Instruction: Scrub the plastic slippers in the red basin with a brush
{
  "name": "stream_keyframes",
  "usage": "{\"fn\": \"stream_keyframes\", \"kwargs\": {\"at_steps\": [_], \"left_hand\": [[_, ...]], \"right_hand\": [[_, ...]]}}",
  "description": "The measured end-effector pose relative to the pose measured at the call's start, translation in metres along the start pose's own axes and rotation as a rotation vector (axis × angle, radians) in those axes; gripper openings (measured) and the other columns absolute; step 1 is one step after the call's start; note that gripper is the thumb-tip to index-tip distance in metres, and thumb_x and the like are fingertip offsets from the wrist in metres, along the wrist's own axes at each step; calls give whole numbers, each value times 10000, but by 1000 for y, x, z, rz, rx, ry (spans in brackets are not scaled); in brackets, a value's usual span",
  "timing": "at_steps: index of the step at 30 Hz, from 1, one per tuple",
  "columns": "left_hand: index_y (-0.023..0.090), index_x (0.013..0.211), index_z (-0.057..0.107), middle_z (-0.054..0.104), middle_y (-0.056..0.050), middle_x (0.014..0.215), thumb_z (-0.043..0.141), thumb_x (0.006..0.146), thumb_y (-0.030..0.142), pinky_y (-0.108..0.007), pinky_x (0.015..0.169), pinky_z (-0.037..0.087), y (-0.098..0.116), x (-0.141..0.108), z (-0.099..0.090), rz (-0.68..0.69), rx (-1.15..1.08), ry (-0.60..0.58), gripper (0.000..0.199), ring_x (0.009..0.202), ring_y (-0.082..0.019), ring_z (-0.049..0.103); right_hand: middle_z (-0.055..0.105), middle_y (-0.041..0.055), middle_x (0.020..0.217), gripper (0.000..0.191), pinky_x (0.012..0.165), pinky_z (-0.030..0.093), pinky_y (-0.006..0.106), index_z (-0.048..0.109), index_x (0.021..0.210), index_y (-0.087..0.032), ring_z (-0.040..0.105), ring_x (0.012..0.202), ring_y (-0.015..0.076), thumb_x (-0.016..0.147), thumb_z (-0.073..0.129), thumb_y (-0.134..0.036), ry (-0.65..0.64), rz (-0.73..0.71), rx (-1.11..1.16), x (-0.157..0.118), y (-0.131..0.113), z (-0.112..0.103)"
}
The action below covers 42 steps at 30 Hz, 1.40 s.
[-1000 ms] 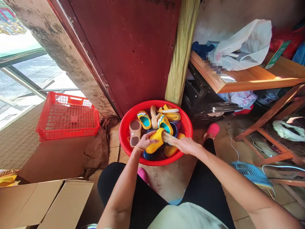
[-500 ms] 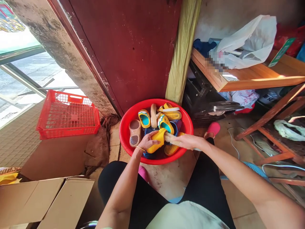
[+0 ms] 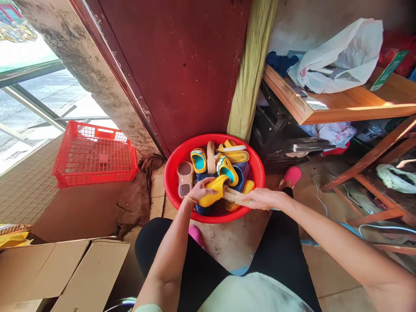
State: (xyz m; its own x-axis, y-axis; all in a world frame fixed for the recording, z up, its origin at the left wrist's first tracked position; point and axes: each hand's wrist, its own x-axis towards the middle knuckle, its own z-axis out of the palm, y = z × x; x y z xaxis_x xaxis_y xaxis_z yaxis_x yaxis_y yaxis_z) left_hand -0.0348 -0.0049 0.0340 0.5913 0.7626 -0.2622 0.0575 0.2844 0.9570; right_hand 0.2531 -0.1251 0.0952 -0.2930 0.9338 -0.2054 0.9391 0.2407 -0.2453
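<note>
My left hand (image 3: pixel 202 190) is closed around a yellow clog (image 3: pixel 214 189), held over the near part of a red basin (image 3: pixel 172 190). In my right hand (image 3: pixel 261 198) is a pale bristled brush (image 3: pixel 234 197); its bristled end reaches into the clog's opening, and the tip is hidden inside. Around them the basin holds several shoes: a beige one sole-up (image 3: pixel 185 178), a yellow clog with teal lining (image 3: pixel 198 160), a patterned yellow clog (image 3: pixel 227 170), a beige shoe on edge (image 3: pixel 211 157), and dark blue ones (image 3: pixel 241 173) partly covered.
A red plastic crate (image 3: pixel 97 156) rests at the left above an open cardboard box (image 3: pixel 61 273). Behind the basin stands a dark red door (image 3: pixel 175 69). At right is a wooden table (image 3: pixel 351 115) with a white plastic bag (image 3: pixel 344 60); a cord lies on the floor below.
The brush and my right hand have shifted slightly right and down, so the brush slants more. My left hand still holds the yellow clog, turned a little.
</note>
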Motion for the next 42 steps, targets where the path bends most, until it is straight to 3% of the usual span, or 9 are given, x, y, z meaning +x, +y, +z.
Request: {"fn": "stream_keyframes", "kwargs": {"at_steps": [4, 9, 13, 16, 24, 29, 32, 37, 42], "left_hand": [[181, 1390, 600, 744, -123, 1176, 900, 564, 267, -430, 849, 582, 12, -9, -8, -88, -76, -137, 883, 948, -313, 732], [199, 1418, 592, 744, -133, 1192, 906, 575, 278, -435, 838, 586, 14, -15, -13, -116, -109, -148, 903, 963, -333, 740], [192, 1391, 620, 744, -147, 1191, 908, 573, 279, -427, 815, 591, 10, -15, -13, -126, -147, -144, 872, 959, -345, 742], [189, 1366, 638, 740, -151, 1199, 912, 579, 280, -400, 788, 591, 7, -12, -12, -132, -180, -137, 838, 935, -333, 747], [166, 1246, 669, 751, -130, 1147, 805, 755, 464, -341, 796, 583, 8, -3, -24, 18, -448, 166, 590, 947, -251, 732], [246, 1270, 656, 733, -67, 1206, 748, 817, 515, -301, 853, 558, 4, 2, -22, 114, -521, 116, 535, 1017, -203, 708], [265, 1315, 624, 696, -59, 1302, 790, 792, 465, -332, 948, 540, -1, 9, -7, 208, -546, 201, 584, 1149, -227, 668], [170, 1293, 643, 743, -108, 1187, 714, 833, 561, -374, 978, 562, -1, 16, 13, 212, -780, 328, 608, 1138, -275, 688], [219, 1280, 660, 774, -73, 1076, 554, 902, 674, -361, 927, 603, 9, 19, 9, 120, -822, 446, 601, 1088, -272, 717]], "right_hand": [[727, 25, 938, 588, 799, 476, 339, 512, 1478, -418, 671, 813, 212, 938, 475, -190, 12, 32, -227, -3, 19, 4], [690, 122, 1081, 535, 943, 393, 403, 529, 1468, -217, 613, 992, 252, 958, 403, -120, 215, 130, -411, 17, 25, 15], [676, 107, 978, 349, 829, 383, 326, 670, 1240, -188, 586, 901, 219, 998, 419, -194, 198, -90, -336, 40, 12, 17], [682, 86, 999, 334, 792, 393, 298, 668, 1245, -221, 599, 921, 212, 979, 468, -203, 186, -193, -284, 50, 7, 19], [741, 54, 1117, 372, 842, 502, 293, 672, 1259, -242, 679, 1005, 215, 900, 572, -243, 179, -31, 183, 56, 18, 39], [718, -20, 771, 335, 589, 508, 223, 705, 1178, -219, 659, 635, 146, 883, 605, -343, 193, 175, 661, 63, -12, 44], [649, -35, 663, 320, 463, 432, 180, 701, 1151, -201, 568, 482, 98, 898, 592, -365, 122, 265, 792, 68, -42, 42], [697, -2, 795, 377, 458, 437, 166, 629, 1259, -226, 594, 522, 92, 900, 599, -338, -62, 265, 858, 64, -85, 36], [705, 2, 800, 700, 560, 486, 223, 296, 1589, -254, 638, 570, 132, 930, 530, -298, -219, 200, 709, 48, -95, 22]]}}
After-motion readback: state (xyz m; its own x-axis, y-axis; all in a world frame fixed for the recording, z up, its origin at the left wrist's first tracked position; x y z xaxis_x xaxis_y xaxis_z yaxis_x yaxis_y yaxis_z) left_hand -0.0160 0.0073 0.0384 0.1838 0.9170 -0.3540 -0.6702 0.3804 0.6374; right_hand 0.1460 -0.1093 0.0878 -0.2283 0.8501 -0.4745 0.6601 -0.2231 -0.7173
